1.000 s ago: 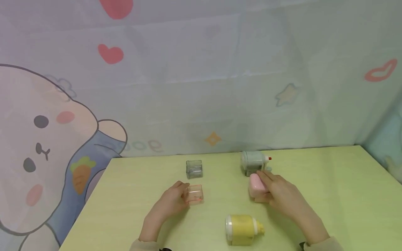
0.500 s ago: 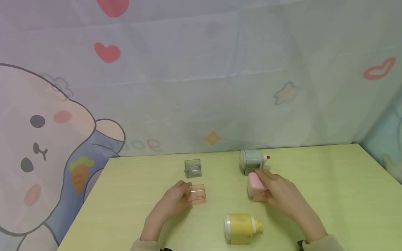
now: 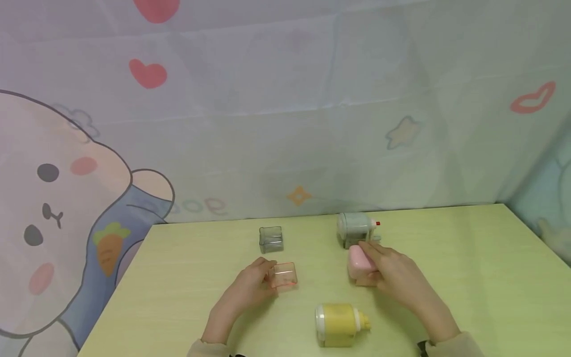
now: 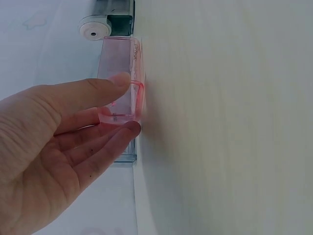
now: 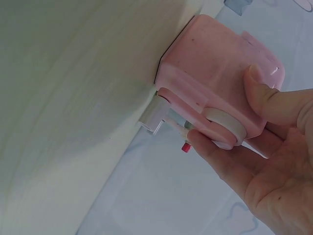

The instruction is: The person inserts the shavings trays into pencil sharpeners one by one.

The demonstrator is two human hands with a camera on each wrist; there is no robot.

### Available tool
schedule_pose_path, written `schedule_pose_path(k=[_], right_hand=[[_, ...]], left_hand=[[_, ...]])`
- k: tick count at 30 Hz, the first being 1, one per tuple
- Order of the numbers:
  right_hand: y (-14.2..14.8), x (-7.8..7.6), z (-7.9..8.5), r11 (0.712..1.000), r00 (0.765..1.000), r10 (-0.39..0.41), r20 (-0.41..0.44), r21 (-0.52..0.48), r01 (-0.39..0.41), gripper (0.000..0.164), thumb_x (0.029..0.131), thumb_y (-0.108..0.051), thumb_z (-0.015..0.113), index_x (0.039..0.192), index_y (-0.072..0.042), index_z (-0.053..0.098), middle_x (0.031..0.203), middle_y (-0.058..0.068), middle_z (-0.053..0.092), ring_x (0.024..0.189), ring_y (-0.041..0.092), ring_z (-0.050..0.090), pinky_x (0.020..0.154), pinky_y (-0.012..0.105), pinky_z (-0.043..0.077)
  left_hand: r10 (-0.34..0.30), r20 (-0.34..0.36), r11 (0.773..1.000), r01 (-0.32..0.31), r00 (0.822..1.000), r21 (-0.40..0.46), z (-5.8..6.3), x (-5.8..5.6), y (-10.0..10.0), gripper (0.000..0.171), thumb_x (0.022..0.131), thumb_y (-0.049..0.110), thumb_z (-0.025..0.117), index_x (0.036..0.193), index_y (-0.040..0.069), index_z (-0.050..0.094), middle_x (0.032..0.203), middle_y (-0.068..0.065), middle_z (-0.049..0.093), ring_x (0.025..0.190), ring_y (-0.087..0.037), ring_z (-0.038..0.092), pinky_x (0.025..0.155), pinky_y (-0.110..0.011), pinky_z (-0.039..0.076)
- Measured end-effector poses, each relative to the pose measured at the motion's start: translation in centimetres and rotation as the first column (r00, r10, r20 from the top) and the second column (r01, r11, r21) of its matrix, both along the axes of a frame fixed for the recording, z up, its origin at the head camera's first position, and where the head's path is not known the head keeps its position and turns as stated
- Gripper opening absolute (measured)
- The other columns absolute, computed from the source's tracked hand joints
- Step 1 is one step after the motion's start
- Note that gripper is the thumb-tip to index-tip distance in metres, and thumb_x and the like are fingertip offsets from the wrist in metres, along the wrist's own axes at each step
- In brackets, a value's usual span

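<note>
Pink plastic held left and right

Near the middle of the pale yellow-green table (image 3: 178,277), the left hand (image 3: 250,283) pinches a small see-through pink plastic box (image 3: 284,274) between thumb and fingers. The left wrist view shows the thumb laid over one side of the box and the fingertips at its end. Whether the box touches the tabletop, I cannot tell.

Well apart from it, towards the right, the right hand (image 3: 398,275) grips a rounded opaque pink plastic casing (image 3: 360,262). The right wrist view shows the thumb pressed on a broad face and the other fingers on the opposite side, near a white ring (image 5: 226,122) set into the casing.

Just behind the pink casing stands a grey-blue plastic casing (image 3: 355,227) with a red-tipped part at its right end. Behind the pink box, a smoky grey see-through plastic box (image 3: 271,240) sits near the table's back edge. Closest to the person, between the forearms, lies a yellow plastic casing (image 3: 337,325), white at its left end, with a yellow knob pointing right. Beyond the table hangs a pale cloth backdrop (image 3: 250,119) printed with hearts and a cartoon animal.
</note>
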State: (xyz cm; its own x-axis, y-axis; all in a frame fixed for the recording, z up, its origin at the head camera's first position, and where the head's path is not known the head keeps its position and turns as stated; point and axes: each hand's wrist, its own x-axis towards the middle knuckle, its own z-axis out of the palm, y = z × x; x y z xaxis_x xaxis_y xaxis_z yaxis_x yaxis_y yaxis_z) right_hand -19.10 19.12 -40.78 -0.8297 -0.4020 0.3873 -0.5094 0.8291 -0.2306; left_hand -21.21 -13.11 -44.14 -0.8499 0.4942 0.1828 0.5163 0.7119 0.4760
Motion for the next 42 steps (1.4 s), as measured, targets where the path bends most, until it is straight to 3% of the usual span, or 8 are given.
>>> schedule_pose_path(k=[42], right_hand=[[-2.6, 0.3, -0.1, 1.0, 1.0, 0.024, 0.018, 0.001, -0.024, 0.064, 0.062, -0.004, 0.075, 0.121, 0.003, 0.053, 0.117, 0.027, 0.057, 0.095, 0.038, 0.056, 0.072, 0.054, 0.052]], left_hand=[[-0.033, 0.023, 0.999, 0.033, 0.999, -0.025, 0.2, 0.3, 2.3, 0.057, 0.071, 0.015, 0.073, 0.12, -0.002, 0.051, 0.099, -0.005, 0.056, 0.076, -0.011, 0.049, 0.072, -0.029, 0.051]])
